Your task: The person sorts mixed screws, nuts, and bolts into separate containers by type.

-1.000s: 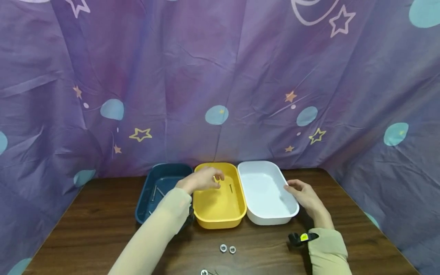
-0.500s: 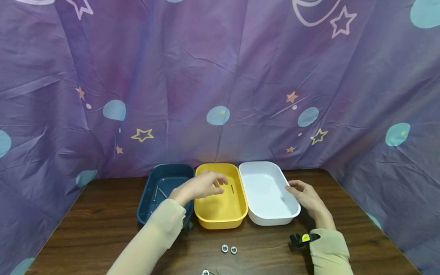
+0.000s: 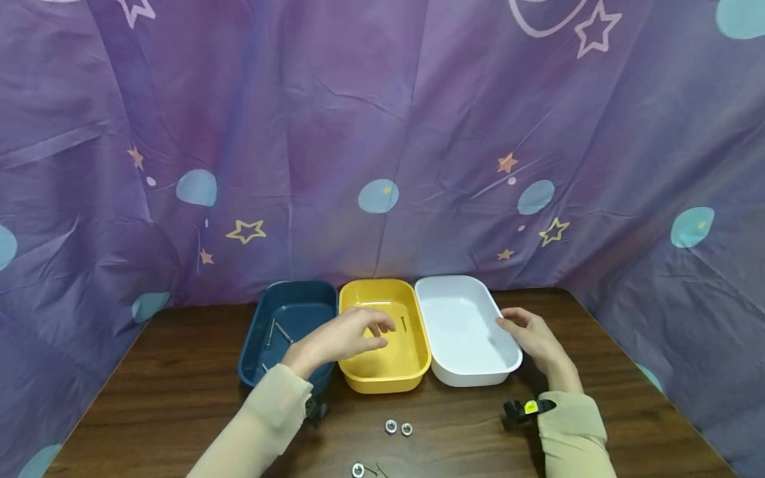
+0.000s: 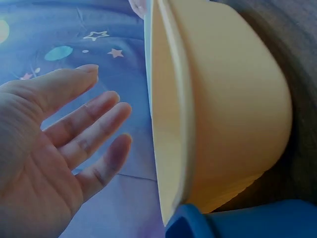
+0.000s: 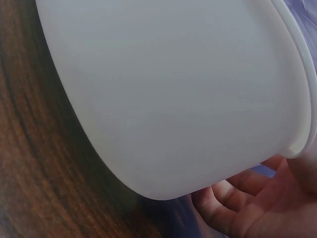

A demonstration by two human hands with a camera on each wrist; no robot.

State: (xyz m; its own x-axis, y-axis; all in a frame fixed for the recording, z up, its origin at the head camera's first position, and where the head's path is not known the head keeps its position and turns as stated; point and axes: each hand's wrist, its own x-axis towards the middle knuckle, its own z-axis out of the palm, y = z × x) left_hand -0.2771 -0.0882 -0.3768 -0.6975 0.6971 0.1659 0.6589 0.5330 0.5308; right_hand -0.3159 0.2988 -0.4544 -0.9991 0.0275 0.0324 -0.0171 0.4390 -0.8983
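My left hand [image 3: 340,337] hovers over the near left part of the yellow tray [image 3: 382,385], its fingers loosely bent and holding nothing. In the left wrist view those fingers [image 4: 94,134] are spread beside the tray's rim. A thin screw [image 3: 403,323] lies in the yellow tray. My right hand [image 3: 534,340] grips the right rim of the white tray [image 3: 460,318], thumb over the edge and fingers outside. From the right wrist, the curled fingers [image 5: 230,198] show against that tray's outer wall. Left of the yellow tray stands a dark blue tray [image 3: 244,362] containing several bolts [image 3: 271,334].
Two nuts [image 3: 391,426] lie side by side on the wooden table [image 3: 167,385] in front of the yellow tray. Nearer the front edge are another nut [image 3: 357,470] and thin screws [image 3: 381,471]. A purple patterned curtain [image 3: 335,146] hangs behind the trays.
My left hand has drawn back toward me over the yellow tray, with its forearm lower. My right hand stays on the white tray's rim. The head view has shifted slightly.
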